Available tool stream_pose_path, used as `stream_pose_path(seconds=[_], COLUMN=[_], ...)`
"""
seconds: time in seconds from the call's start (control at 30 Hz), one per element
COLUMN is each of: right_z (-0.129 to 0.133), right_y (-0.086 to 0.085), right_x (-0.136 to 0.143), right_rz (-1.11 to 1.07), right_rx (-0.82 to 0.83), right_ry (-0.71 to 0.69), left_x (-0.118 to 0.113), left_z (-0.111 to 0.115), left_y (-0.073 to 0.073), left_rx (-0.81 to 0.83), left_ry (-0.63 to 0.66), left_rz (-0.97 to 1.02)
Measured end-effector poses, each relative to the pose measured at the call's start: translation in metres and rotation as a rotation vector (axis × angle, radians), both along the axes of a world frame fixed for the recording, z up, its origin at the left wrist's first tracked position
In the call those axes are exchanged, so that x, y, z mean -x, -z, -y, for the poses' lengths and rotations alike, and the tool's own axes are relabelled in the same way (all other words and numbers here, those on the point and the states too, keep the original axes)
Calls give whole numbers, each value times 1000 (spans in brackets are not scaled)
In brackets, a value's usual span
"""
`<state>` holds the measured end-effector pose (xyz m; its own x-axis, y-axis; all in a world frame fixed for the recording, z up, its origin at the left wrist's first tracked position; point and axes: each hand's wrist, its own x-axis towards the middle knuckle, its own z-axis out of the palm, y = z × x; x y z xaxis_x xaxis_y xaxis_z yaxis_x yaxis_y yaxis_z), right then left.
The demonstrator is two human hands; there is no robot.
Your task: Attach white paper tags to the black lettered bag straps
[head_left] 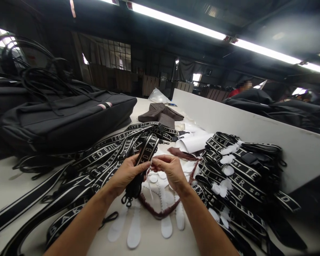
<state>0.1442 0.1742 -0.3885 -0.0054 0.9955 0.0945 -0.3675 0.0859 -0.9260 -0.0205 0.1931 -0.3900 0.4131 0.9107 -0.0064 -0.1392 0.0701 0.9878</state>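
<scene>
My left hand [128, 172] is wrapped round a folded black strap [148, 149] with white lettering, its metal clips hanging below. At the strap's right edge my right hand [170, 169] pinches something small and pale, too small to make out; a thin white strip dangles under the fingertips. Beneath both hands, white paper-like tabs [134, 231] with rounded ends lie on the table, along with a dark red strip [160, 214]. Loose lettered straps [104, 156] spread out to the left. Bundled straps [237, 177] with white tabs on them are stacked at the right.
Black bags [69, 117] are piled at the left. Dark brown folded pieces [160, 113], a white roll [194, 143] and a plastic bag [158, 96] lie farther back. A white partition [229, 117] runs along the right; beyond it are more black bags and a person in red [236, 91].
</scene>
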Motion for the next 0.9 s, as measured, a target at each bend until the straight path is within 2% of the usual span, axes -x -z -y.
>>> stream_pose_path(seconds=[0.27, 0.57, 0.9], right_z=[0, 0, 1], right_y=[2, 1, 3], right_x=[2, 4, 2], right_rz=[60, 162, 67], right_rx=[-7, -50, -35], right_ry=[23, 64, -38], left_x=[3, 1, 9], left_z=[-3, 0, 0], left_y=[2, -3, -5], left_rx=[-21, -35, 36], left_ry=[17, 33, 70], left_rz=[-90, -111, -37])
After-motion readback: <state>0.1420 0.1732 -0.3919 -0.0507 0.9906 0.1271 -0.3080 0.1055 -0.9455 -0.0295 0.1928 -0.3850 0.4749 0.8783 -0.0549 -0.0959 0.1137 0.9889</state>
